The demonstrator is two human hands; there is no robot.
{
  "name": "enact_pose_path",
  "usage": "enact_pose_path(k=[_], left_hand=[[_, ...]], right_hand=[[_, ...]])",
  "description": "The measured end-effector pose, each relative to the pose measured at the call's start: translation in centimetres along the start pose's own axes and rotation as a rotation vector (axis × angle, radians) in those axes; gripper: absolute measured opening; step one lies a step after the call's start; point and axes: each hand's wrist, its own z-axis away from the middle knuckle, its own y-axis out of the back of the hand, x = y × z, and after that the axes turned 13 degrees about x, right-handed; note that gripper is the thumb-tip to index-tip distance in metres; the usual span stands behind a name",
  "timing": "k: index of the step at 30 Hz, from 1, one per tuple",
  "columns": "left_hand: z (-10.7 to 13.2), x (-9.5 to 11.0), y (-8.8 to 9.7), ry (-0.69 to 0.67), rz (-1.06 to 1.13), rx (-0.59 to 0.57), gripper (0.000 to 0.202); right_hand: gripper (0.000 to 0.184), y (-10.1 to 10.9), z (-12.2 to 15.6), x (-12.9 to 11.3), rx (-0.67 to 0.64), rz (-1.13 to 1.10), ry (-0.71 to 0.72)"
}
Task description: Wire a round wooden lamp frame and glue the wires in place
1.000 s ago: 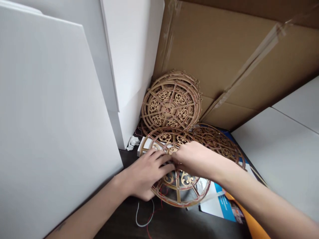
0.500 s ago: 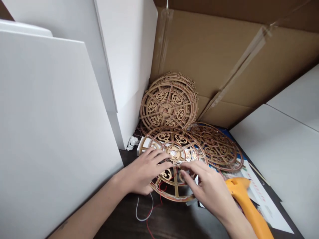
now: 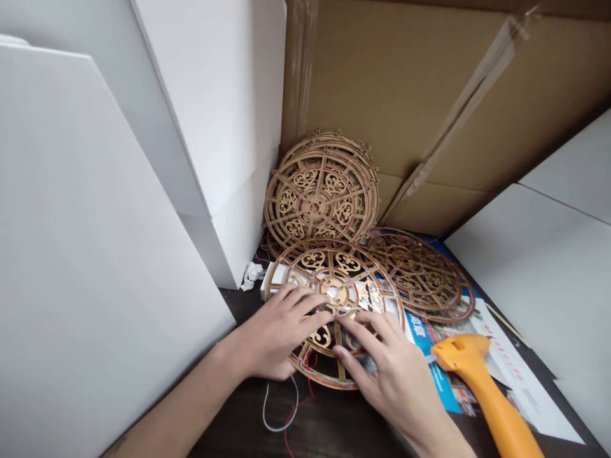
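A round laser-cut wooden fretwork wheel [image 3: 340, 280] lies flat on the dark table, with red and white wires [image 3: 286, 416] trailing from under its near rim. My left hand [image 3: 279, 331] rests on the wheel's left half, fingers stretched flat towards the hub. Fingers spread, my right hand [image 3: 389, 369] lies over the wheel's near right part and holds nothing. A stack of similar wheels [image 3: 321, 194] leans upright against the cardboard behind. Another wheel [image 3: 424, 277] lies flat to the right.
White boards [image 3: 95, 254] stand at the left and a white box [image 3: 229, 127] behind them. A large cardboard box [image 3: 429, 95] closes the back. An orange tool [image 3: 487, 397] lies on printed paper [image 3: 515, 388] at the right. A white panel [image 3: 539, 267] is at the far right.
My right hand drew back from the wheel's hub towards me and opened flat on the near rim. The orange tool came into view. My left hand stayed in place.
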Motion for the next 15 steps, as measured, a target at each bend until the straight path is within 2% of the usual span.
enact_pose_path(k=[11,15], left_hand=[[0.00,0.01,-0.07,0.014,0.037,0.024,0.079],[-0.22,0.21,0.13,0.025,0.051,0.005,0.091]], right_hand=[[0.025,0.04,-0.20,0.54,-0.022,-0.045,-0.024],[0.023,0.00,-0.24,0.68,-0.048,-0.069,-0.054]])
